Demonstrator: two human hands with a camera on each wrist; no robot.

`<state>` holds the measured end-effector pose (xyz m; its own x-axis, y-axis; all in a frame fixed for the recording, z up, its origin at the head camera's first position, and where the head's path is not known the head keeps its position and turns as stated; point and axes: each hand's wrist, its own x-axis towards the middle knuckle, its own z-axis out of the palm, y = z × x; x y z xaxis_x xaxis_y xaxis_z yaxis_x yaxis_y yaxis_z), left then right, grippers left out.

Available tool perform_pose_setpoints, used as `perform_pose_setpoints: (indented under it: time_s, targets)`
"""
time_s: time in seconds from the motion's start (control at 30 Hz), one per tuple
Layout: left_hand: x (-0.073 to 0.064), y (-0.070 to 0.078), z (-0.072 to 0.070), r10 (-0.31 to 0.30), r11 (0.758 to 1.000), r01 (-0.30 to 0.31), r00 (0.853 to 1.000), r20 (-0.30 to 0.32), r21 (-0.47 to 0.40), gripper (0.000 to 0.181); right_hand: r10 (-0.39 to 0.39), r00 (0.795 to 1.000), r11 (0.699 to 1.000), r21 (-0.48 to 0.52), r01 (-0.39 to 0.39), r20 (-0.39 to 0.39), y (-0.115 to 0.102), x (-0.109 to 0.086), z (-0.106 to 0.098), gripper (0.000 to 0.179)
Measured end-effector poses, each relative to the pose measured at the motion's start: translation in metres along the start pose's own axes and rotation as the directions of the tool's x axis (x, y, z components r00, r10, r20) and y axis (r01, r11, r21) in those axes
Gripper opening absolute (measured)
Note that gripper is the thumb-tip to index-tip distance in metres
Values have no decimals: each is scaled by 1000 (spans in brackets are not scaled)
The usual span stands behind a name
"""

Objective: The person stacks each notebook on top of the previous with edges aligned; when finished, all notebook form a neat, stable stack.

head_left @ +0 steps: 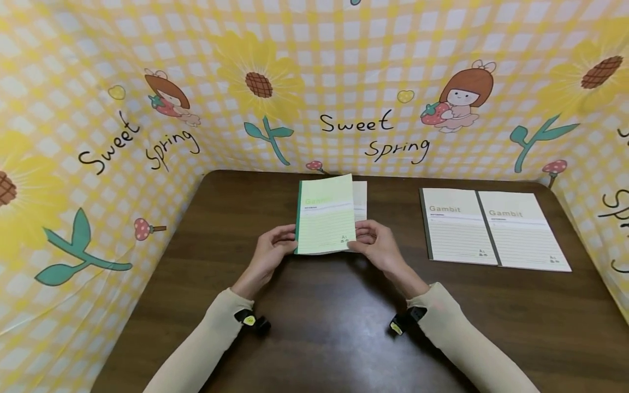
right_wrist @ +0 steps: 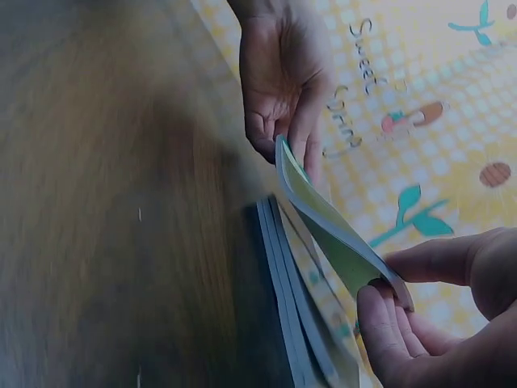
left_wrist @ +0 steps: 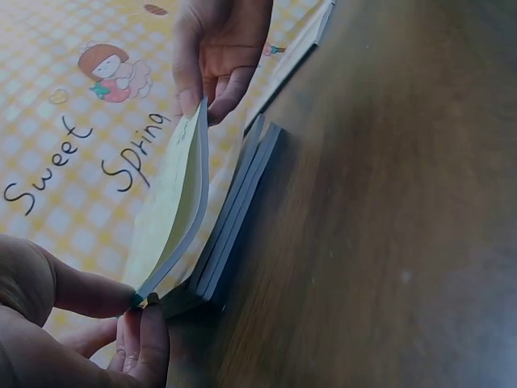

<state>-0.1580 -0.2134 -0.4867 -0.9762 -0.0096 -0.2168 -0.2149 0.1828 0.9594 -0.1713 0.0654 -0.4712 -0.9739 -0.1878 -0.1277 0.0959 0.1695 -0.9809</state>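
Both hands hold a light-green Gambit notebook [head_left: 324,218] with a dark green spine, raised above a small stack of notebooks [left_wrist: 237,214]. The left hand [head_left: 271,245] pinches the spine side near its lower corner. At the opposite edge, the right hand [head_left: 377,245] pinches the lower right corner between thumb and fingers. The green notebook bows, and its pages part slightly in the left wrist view. A pale notebook [head_left: 361,192] of the stack shows past its right edge in the head view; the rest of the stack is hidden beneath it.
Two pale Gambit notebooks with dark spines, a left one [head_left: 459,226] and a right one [head_left: 526,232], lie side by side at the right of the dark wooden table [head_left: 334,338]. A yellow checked cloth [head_left: 314,71] stands behind and along the sides.
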Motion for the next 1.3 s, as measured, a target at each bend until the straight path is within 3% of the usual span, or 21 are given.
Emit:
perform_pose_setpoints:
  time_s: [0.33,0.47,0.63,1.3]
  targets:
    - [25,3,24,12,998,-11,1000,-22,69,44,1,998,989,-145,-9,-56,16,4,-20,46]
    - [29,7,28,14,994,-11,1000,-26,105,44,-28,997,970,-242,10,-73,23,6,-23,44]
    - [32,9,29,60,982,-53,998,-37,181,44,-78,994,942,-332,50,-70,28,9,-26,43]
    - [29,-1,30,66,967,-57,997,-28,249,45,-90,994,926,-372,59,-67,31,6,-24,39]
